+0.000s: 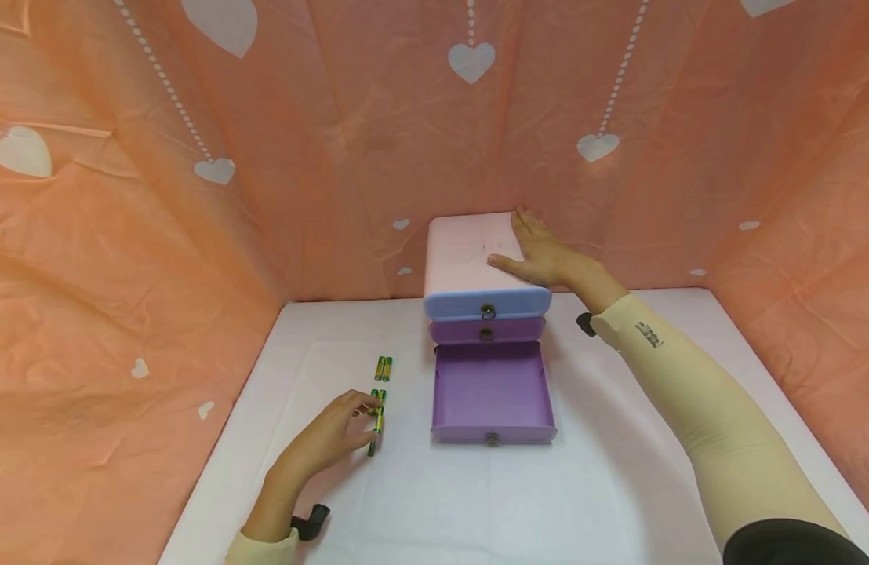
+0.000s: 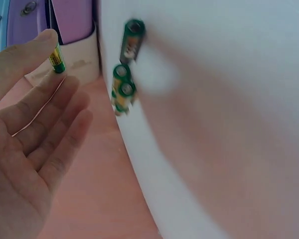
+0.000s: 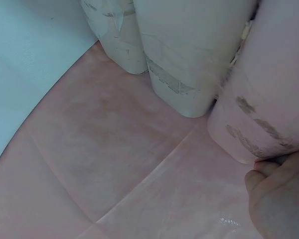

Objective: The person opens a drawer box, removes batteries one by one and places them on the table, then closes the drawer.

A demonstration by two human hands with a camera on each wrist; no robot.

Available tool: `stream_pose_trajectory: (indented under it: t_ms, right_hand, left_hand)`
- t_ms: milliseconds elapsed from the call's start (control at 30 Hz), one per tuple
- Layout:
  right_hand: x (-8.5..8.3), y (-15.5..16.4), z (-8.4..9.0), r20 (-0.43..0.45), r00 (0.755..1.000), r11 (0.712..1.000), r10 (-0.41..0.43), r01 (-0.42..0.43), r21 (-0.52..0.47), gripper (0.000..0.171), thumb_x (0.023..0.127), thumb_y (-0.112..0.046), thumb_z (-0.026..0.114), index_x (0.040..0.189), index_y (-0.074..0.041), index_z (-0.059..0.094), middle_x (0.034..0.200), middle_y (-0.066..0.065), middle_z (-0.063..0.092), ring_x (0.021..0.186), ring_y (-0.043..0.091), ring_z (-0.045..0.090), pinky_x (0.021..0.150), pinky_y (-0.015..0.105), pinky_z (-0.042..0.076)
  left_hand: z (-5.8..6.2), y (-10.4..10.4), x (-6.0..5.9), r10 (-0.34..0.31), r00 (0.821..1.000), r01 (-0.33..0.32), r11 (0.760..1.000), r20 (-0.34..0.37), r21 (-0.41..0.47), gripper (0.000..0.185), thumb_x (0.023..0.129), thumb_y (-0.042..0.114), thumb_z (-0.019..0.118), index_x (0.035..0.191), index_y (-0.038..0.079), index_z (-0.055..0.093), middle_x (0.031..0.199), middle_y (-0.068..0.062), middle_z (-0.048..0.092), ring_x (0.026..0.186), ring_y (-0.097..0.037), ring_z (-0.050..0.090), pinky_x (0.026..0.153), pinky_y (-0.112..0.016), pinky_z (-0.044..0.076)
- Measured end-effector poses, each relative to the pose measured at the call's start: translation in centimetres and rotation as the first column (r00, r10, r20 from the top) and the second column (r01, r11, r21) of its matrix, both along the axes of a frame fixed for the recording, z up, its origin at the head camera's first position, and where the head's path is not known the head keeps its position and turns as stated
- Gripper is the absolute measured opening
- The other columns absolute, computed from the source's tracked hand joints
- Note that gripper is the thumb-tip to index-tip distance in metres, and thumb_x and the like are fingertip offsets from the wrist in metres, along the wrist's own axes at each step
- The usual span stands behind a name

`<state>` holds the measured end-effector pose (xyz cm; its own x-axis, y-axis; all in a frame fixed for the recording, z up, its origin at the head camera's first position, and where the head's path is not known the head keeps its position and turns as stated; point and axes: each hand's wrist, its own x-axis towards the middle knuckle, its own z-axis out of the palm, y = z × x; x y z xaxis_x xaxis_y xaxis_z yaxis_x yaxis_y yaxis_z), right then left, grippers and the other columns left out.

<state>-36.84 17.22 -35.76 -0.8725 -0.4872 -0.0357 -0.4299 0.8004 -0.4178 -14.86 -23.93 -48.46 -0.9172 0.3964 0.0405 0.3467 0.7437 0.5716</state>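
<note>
Two hands shared the work: the right hand point(image 1: 543, 255) lay flat on the drawer unit point(image 1: 470, 255), apparently steadying it, while the left hand point(image 1: 332, 435) pinched one battery point(image 2: 57, 59) beside the open drawer point(image 1: 492, 396).

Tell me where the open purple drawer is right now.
In the head view, the open purple drawer sits mid-table, pulled out from the drawer unit, right of the batteries.

Peach heart-print cloth walls point(image 1: 350, 133); white tabletop point(image 1: 604, 502) below
</note>
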Motion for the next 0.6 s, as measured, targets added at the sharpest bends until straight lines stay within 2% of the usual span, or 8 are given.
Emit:
stream_pose_trajectory:
  t_ms: [167,400,600]
  right_hand:
    - [0.1,0.0,0.1,0.000,1.000,1.000,0.001,-0.001,0.004,0.113,0.103,-0.077,0.041,0.167,-0.001,-0.014,0.176,0.013,-0.025,0.164,0.031,-0.019,0.134,0.052,-0.006]
    - [-0.1,0.0,0.0,-0.003,1.000,1.000,-0.002,0.002,0.013,0.113,0.103,-0.077,0.040,0.167,-0.002,-0.015,0.176,0.013,-0.024,0.164,0.030,-0.019,0.134,0.051,-0.006]
    - [0.0,-0.1,0.0,-0.005,1.000,1.000,-0.002,0.002,0.009,0.113,0.103,-0.077,0.040,0.167,-0.001,-0.014,0.176,0.015,-0.023,0.164,0.031,-0.018,0.134,0.051,-0.006]
  left_hand:
    - [-0.2,-1.1,0.2,0.024,0.999,-0.024,1.000,0.024,-0.009,0.043,0.092,0.013,0.086,0.130,0.004,0.067,0.124,-0.008,0.069,0.116,-0.033,0.068,0.100,-0.052,0.058]
    - [-0.4,-1.8,0.5,0.015,0.998,-0.015,1.000,0.058,-0.005,0.045,0.091,0.013,0.087,0.129,0.000,0.067,0.124,-0.009,0.069,0.115,-0.032,0.068,0.101,-0.052,0.057]
    - [-0.9,-2.0,0.7,0.036,0.990,-0.037,0.999,0.134,0.003,0.042,0.090,0.010,0.087,0.127,0.000,0.067,0.122,-0.009,0.070,0.117,-0.033,0.067,0.105,-0.054,0.055]
